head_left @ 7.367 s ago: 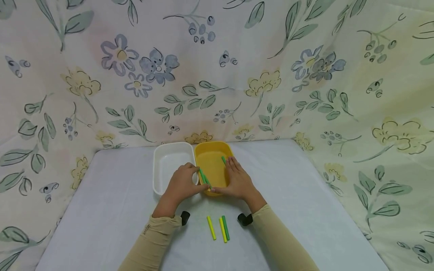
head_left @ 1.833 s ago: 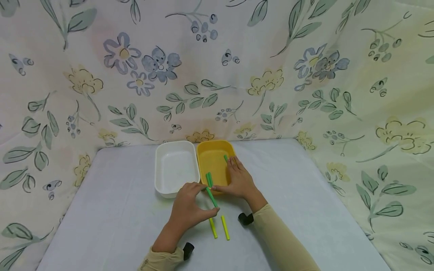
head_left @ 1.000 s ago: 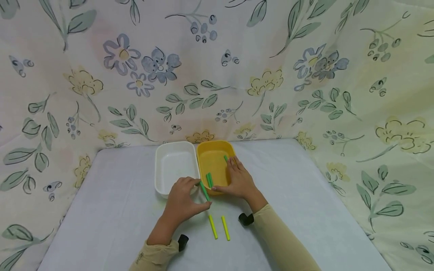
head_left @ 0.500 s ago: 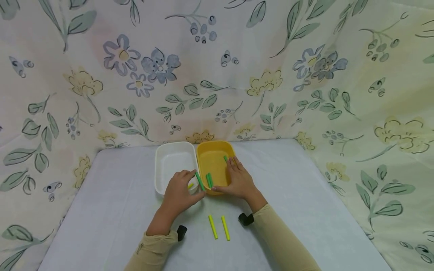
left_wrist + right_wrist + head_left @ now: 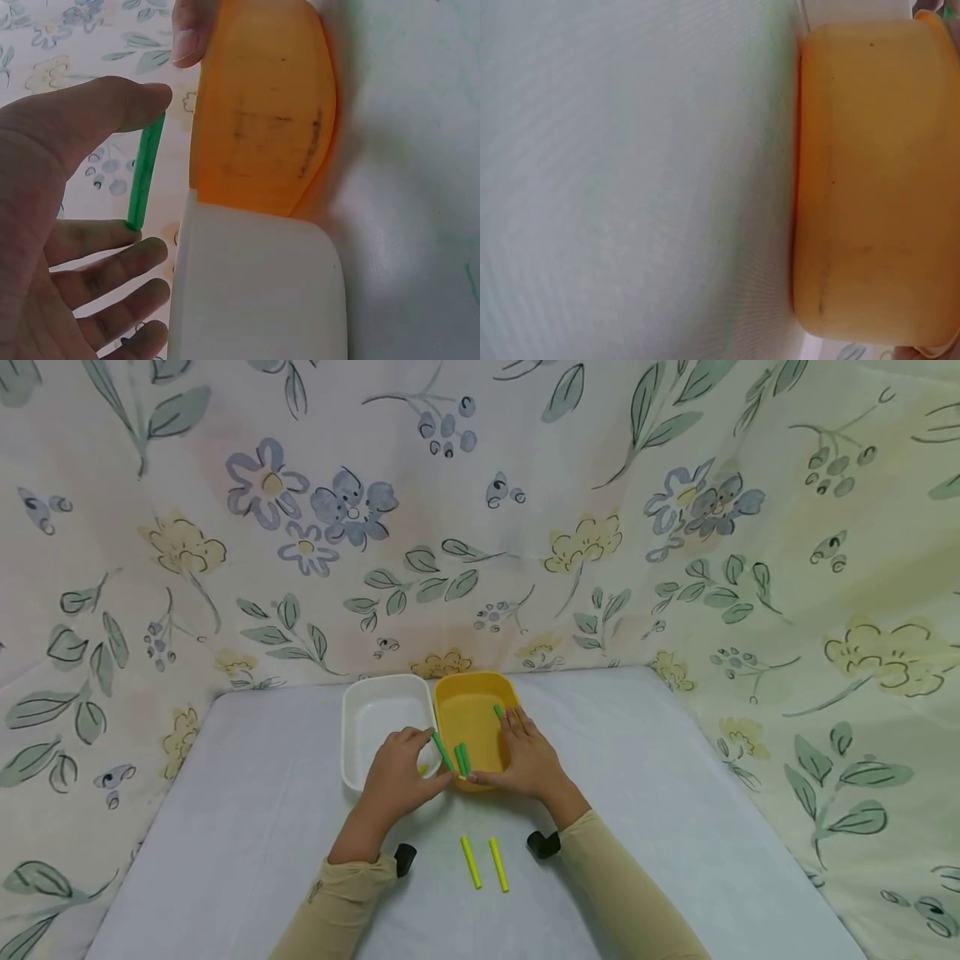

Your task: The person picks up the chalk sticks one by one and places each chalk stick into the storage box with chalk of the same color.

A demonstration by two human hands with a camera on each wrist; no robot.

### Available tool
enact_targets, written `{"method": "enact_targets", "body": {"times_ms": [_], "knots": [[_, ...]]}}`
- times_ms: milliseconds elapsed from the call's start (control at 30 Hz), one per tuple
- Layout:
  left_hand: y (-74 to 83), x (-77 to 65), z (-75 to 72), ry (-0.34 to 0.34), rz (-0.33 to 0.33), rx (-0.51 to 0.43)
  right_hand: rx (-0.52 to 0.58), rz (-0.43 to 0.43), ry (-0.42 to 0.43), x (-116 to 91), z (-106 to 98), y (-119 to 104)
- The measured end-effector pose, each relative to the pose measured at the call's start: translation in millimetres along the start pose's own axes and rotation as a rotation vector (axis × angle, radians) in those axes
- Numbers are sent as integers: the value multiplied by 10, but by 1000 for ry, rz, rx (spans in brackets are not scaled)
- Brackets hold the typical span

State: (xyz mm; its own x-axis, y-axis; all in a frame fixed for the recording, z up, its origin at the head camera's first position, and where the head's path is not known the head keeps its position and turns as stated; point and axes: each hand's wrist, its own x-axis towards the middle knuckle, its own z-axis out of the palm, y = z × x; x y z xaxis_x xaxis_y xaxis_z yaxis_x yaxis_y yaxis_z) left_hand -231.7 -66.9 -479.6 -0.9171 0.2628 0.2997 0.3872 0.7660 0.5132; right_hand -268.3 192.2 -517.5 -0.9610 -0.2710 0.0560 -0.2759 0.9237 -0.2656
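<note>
My left hand [image 5: 399, 777] pinches a green stick [image 5: 442, 752] by its two ends between thumb and index finger, over the edge where the two trays meet. In the left wrist view the green stick [image 5: 146, 172] stands apart from the trays, the other fingers spread below it. My right hand [image 5: 528, 760] holds the yellow tray [image 5: 472, 714] at its near right corner, thumb on the front rim and fingers over the right side. Two green sticks [image 5: 461, 760] lie side by side in that tray. Another green stick [image 5: 498, 711] pokes out from under the right fingers.
A white tray [image 5: 378, 714] stands against the yellow tray's left side, with a yellow stick [image 5: 423, 769] in it partly hidden by the left hand. Two yellow sticks [image 5: 470, 862] lie on the white cloth [image 5: 637, 760] near the front. A flowered curtain [image 5: 480, 527] hangs behind.
My left hand has carried the green stick from the front of the cloth forward and left to the trays. The green stick once lying beside the yellow ones is gone from there. The right hand stays put.
</note>
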Motion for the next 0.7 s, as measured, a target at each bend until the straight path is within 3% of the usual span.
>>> {"method": "enact_targets", "body": {"times_ms": [700], "knots": [[-24,102,99,-112,-10,10,-22,-4,-6,14,4,10]]}}
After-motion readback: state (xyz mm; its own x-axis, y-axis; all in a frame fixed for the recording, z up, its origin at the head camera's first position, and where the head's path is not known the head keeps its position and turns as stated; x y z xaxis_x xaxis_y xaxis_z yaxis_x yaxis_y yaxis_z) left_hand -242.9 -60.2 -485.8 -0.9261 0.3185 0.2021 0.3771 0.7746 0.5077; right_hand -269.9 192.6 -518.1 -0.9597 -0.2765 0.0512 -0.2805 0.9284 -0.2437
